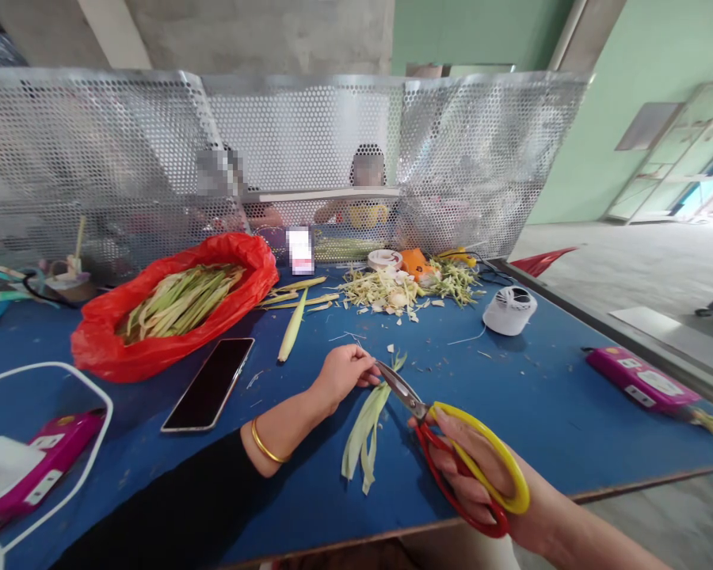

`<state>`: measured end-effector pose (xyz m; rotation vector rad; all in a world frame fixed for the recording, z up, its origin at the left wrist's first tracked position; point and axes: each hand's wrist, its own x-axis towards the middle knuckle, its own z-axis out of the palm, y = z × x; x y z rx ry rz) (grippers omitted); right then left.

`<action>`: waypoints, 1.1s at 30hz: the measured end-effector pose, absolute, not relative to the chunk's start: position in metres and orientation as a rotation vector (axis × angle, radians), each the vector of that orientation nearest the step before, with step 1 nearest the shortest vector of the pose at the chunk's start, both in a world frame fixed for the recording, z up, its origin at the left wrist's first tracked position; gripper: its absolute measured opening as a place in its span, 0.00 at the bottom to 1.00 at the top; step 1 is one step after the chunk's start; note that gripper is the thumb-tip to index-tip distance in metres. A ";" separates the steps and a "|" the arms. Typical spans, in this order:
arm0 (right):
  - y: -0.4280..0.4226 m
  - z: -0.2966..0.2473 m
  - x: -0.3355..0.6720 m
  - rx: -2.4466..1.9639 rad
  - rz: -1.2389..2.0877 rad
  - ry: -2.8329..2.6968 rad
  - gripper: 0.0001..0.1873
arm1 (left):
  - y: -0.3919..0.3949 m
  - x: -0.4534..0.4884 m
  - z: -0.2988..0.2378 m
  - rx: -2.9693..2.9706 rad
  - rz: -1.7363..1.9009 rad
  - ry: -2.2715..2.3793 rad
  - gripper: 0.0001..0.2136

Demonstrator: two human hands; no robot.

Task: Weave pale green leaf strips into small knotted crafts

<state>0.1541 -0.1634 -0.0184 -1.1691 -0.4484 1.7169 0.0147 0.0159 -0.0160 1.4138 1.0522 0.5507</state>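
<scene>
My left hand (349,370), with a gold bangle at the wrist, is closed in a pinch over the blue table. What lies between its fingertips is too small to make out. Just beside these fingers is a bundle of pale green corn husk strips (365,435), narrow near the top and spreading toward me. My right hand (460,467) grips scissors (416,405) with one yellow and one red handle. Their blades point up and left, the tips at my left fingertips, crossing in front of the husks' upper part. The blades look nearly closed.
A red plastic bag (172,360) of husk strips stands left, with a phone (209,385) before it. Farther back lie a rolled husk (294,328) and a scrap pile (380,289). A white thread spool (509,311) and purple packet (642,378) are right. A perforated metal screen (309,127) borders the back.
</scene>
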 end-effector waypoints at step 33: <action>-0.113 0.006 0.226 -2.153 -0.417 -2.101 0.02 | -0.003 0.035 -0.008 2.324 0.464 1.223 0.05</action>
